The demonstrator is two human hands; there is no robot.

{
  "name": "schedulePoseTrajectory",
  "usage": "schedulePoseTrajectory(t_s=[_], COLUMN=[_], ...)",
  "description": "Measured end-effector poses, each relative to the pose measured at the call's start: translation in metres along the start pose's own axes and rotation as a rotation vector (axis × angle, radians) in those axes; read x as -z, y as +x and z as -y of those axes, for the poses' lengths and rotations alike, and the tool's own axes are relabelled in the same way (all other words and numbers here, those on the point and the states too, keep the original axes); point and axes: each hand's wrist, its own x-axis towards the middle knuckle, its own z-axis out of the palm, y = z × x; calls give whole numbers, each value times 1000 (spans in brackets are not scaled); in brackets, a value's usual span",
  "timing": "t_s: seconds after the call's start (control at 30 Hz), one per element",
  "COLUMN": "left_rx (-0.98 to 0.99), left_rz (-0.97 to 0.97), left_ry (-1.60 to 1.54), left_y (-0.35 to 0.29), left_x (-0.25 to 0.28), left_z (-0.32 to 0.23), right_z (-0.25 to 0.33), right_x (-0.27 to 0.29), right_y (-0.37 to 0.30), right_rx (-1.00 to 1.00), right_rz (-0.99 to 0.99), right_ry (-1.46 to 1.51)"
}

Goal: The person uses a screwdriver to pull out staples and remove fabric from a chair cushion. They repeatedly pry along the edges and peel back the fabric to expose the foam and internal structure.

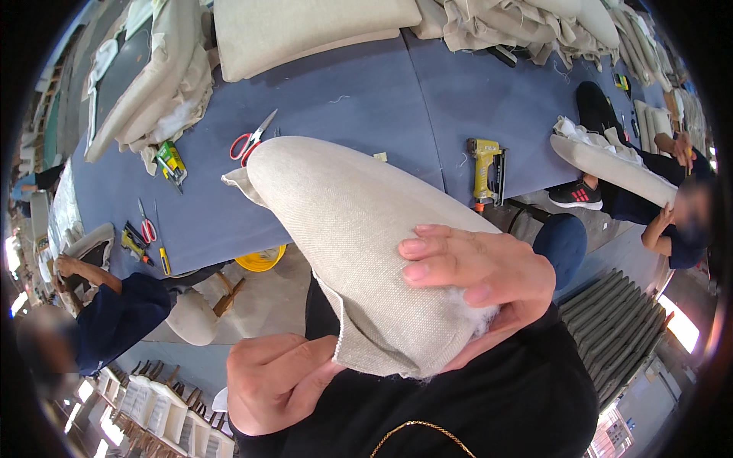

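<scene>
A beige fabric-covered cushion [366, 206] slants across the middle, its far end over the table and its near end against my body. The loose fabric edge at its near left corner is pinched in my left hand [279, 382], with the fingers closed. On the cushion's near right part lies my right hand [489, 282], fingers on top and thumb side wrapped round the edge. White stuffing [472, 311] shows under that palm. Just beyond the far end are red-handled scissors [248, 143], partly hidden by the cushion.
The blue-grey table [343, 99] carries a yellow staple gun [486, 172], a green-and-yellow box [171, 160], and more scissors [146, 229] beside a screwdriver [163, 252]. Beige cushions [305, 34] line the far side. Co-workers sit at left [122, 305] and right [672, 221]. Below is a yellow basin [261, 259].
</scene>
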Motion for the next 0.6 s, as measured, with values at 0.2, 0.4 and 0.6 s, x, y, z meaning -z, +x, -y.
schedulePoseTrajectory(t_s=[0.2, 0.4, 0.6], left_rx=[-96, -70, -333], left_rz=[30, 17, 30], left_ry=[32, 101, -26], left_y=[9, 9, 26], left_x=[5, 6, 8], left_z=[7, -4, 49], right_z=[-2, -8, -9], right_x=[3, 3, 3], right_y=[2, 0, 15], right_rx=[-30, 79, 167], right_rz=[3, 48, 129], right_ry=[45, 51, -134])
